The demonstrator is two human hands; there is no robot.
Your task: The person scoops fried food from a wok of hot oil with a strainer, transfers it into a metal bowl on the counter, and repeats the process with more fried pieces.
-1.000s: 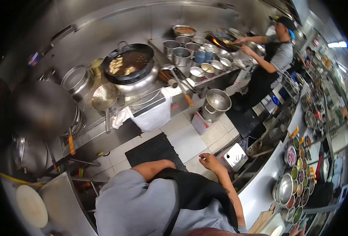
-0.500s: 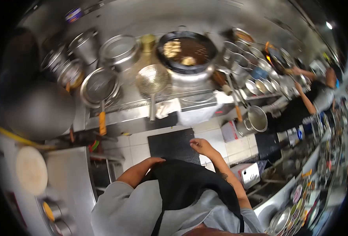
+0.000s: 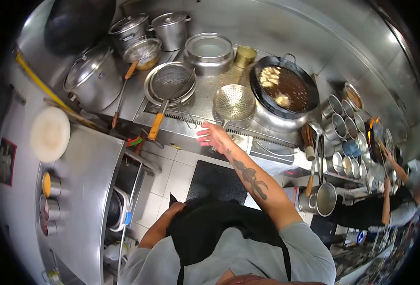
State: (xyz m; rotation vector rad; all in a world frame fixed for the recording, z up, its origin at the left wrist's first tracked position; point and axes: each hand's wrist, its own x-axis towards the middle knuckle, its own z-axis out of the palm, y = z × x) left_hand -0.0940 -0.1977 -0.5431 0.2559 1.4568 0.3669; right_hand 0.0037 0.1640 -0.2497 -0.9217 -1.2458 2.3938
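My right hand [image 3: 212,137] is stretched out at the front edge of the stove, fingers apart and holding nothing. Just beyond it lies a perforated skimmer [image 3: 234,101], whose handle passes partly behind the hand and forearm. To its left, a fine-mesh strainer [image 3: 172,83] with an orange-wrapped handle [image 3: 158,124] rests over a metal bowl. A black wok [image 3: 290,109] of dark oil stands further right, with pale fried pieces [image 3: 270,76] floating in it. My left hand [image 3: 177,207] is low against my black apron [image 3: 219,228]; its fingers are hidden.
Lidded pots [image 3: 93,78] and a tin can [image 3: 244,56] line the back. At left is a steel counter [image 3: 82,190] with a round white board [image 3: 51,134]. A deep pot [image 3: 325,199] stands right, near a co-worker [image 3: 376,204] by a flaming wok. A black mat [image 3: 217,183] covers floor tiles.
My right hand has moved from near my waist forward and left to the stove edge. My view has turned left, bringing more of the left counter and pots in. My left hand stays by the apron.
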